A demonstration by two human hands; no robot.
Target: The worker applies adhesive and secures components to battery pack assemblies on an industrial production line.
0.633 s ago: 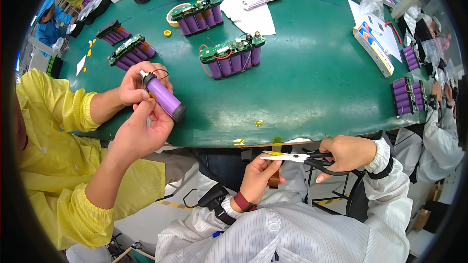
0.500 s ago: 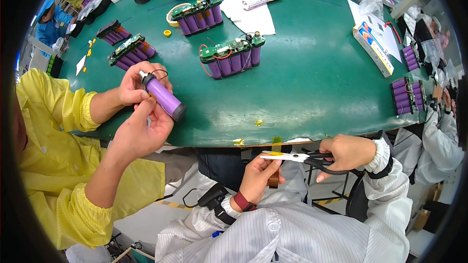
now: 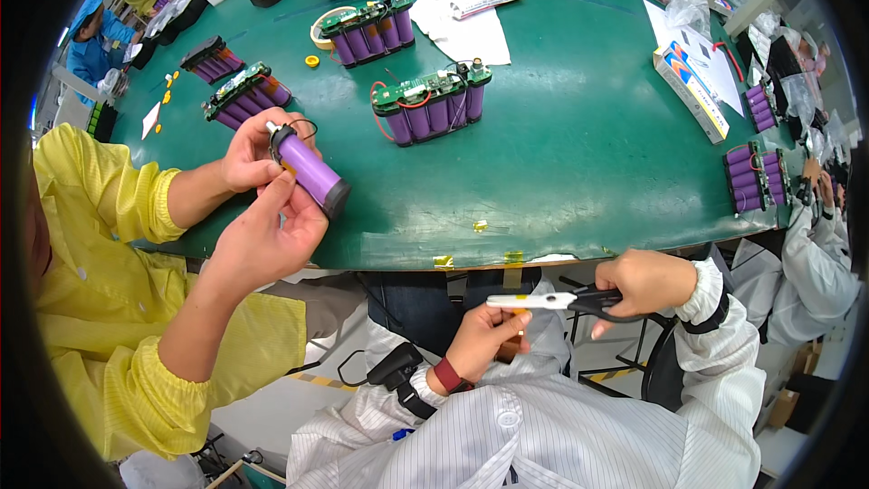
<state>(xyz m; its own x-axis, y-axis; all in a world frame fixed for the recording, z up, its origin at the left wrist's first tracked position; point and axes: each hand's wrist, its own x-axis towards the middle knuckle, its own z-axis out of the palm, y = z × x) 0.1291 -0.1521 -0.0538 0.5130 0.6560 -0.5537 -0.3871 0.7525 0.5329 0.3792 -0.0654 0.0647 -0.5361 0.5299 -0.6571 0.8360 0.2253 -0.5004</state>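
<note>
My right hand (image 3: pixel 650 282) grips the dark handles of a pair of scissors (image 3: pixel 543 301) with pale blades, just beyond the table's near edge. The blades look closed and point left, over the fingertips of my left hand (image 3: pixel 478 340). That hand is closed on a roll of amber tape (image 3: pixel 509 348), partly hidden by the fingers, with a small orange-yellow end at the thumb. Short pieces of yellowish tape (image 3: pixel 443 262) cling to the table edge in front of me.
At my left, a co-worker in yellow holds a purple battery pack (image 3: pixel 312 170). More purple packs with green circuit boards (image 3: pixel 433 104) stand on the green table (image 3: pixel 561 154). A long box (image 3: pixel 692 91) lies at the right, and a white sheet (image 3: pixel 466 32) farther back.
The scissors' blades have come together and the tape strip between them no longer shows there. My hands stay nearly in place. The co-worker's pack has shifted slightly right.
</note>
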